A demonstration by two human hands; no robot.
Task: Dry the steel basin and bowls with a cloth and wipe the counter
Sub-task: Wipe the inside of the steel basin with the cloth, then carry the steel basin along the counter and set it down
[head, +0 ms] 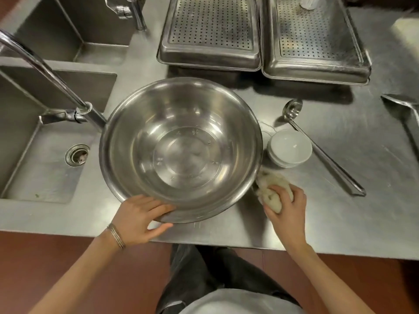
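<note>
Centrally, steel basin (181,150) (left hand (140,219) against it); cloth (271,184) in right hand (286,209).

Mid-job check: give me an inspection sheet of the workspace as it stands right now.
Surface: steel counter, streaky sheen; cannot tell whether it is wet.
Job's things: basin open side up near the front edge; stack of white bowls just right of it; cloth bunched on the counter beside the basin.
Clutter: ladle lying right of the bowls; a perforated tray and a second tray at the back.
Grippers: left hand rests fairly straight fingers on the basin's near wall; right hand grips the cloth.
Cables: nothing seen.
Surroundings: sink and tap to the left; reddish floor below.
</note>
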